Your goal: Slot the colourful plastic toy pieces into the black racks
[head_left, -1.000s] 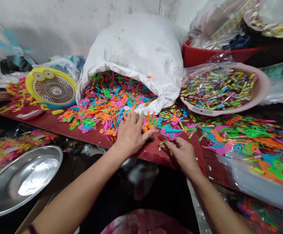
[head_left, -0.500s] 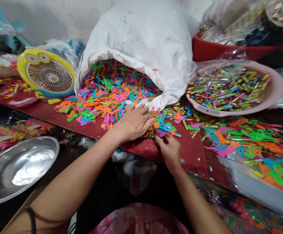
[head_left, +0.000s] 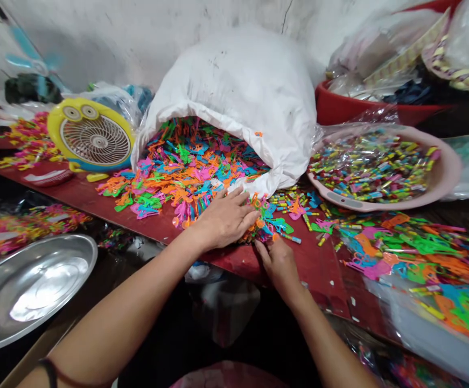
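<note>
A big white sack [head_left: 242,91] lies on its side on the red table [head_left: 319,264], spilling a heap of small coloured plastic pieces [head_left: 186,167]. My left hand [head_left: 226,218] rests palm down on the pieces at the sack's mouth, fingers stretched out and slightly curved. My right hand [head_left: 278,258] sits just to its right at the table edge. Its fingers are pinched at a small clump of pieces [head_left: 272,223]. What the fingertips hold is too small to name.
A pink basin [head_left: 448,175] of small coloured sticks under plastic stands at right, a red tub [head_left: 339,105] behind it. More plastic pieces [head_left: 415,248] cover the right side. A yellow fan [head_left: 92,140] stands at left. A steel bowl [head_left: 28,291] sits low left.
My right hand has slid left toward my left hand and now touches the clump of pieces. My left hand has stayed on the heap, and the view shifted a little.
</note>
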{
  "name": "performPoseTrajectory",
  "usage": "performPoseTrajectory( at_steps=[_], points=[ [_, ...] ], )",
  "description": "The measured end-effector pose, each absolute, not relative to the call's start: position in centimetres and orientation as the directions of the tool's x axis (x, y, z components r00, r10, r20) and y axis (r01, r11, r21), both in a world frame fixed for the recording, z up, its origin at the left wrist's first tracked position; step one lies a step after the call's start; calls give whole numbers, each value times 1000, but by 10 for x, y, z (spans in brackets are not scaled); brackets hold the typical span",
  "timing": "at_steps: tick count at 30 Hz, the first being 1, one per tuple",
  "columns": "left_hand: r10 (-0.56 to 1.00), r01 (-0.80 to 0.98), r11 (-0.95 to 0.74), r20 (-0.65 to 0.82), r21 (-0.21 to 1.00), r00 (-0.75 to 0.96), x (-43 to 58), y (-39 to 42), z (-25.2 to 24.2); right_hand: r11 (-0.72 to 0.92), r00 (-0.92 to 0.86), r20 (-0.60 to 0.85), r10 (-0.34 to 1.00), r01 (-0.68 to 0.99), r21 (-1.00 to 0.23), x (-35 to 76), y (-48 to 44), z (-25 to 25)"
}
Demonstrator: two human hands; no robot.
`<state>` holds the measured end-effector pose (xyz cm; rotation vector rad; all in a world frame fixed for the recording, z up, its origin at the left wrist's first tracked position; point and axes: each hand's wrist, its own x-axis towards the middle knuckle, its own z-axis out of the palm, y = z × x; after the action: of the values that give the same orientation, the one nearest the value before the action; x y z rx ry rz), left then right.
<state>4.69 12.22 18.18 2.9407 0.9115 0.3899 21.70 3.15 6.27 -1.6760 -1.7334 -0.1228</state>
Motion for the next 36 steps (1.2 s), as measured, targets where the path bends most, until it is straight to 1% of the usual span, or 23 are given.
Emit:
performPoseTrajectory(
  at_steps=[3,7,11,14,17,19,22,25,29,31,33,35,36],
  points=[
    [555,544,-831,230,116,799,46,122,182,132,64,506,860,930,-342,220,35,66],
    [556,543,-831,229,123,799,46,122,183,15,96,350,932,953,-303,214,37,78],
    [553,536,-833,234,136,800,47,122,183,-87,147,204,968,957,-276,208,40,92],
    [549,531,-835,253,140,796,48,122,186,-75,110,101,989,952,-296,210,45,100],
    [514,506,-857,253,99,820,51,121,189,-36,49,28,998,935,-352,218,50,103],
    [496,497,-866,252,64,831,53,121,190,-16,26,22,999,927,-374,222,52,100],
    [501,507,-861,240,40,832,57,120,190,28,1,76,997,924,-383,225,55,93],
    [522,531,-847,258,40,813,61,121,190,31,14,113,993,922,-385,223,59,85],
    [511,516,-854,289,66,810,69,122,190,33,7,99,995,920,-392,220,63,82],
    [512,509,-856,280,89,812,71,121,189,25,11,82,997,905,-425,221,63,84],
    [515,507,-856,263,104,816,71,120,189,30,8,75,997,874,-485,225,62,86],
    [509,502,-859,246,95,825,72,119,188,55,-13,84,996,853,-520,229,60,88],
    [505,501,-862,241,84,829,72,119,187,61,-19,86,996,854,-517,230,60,88]
  ],
)
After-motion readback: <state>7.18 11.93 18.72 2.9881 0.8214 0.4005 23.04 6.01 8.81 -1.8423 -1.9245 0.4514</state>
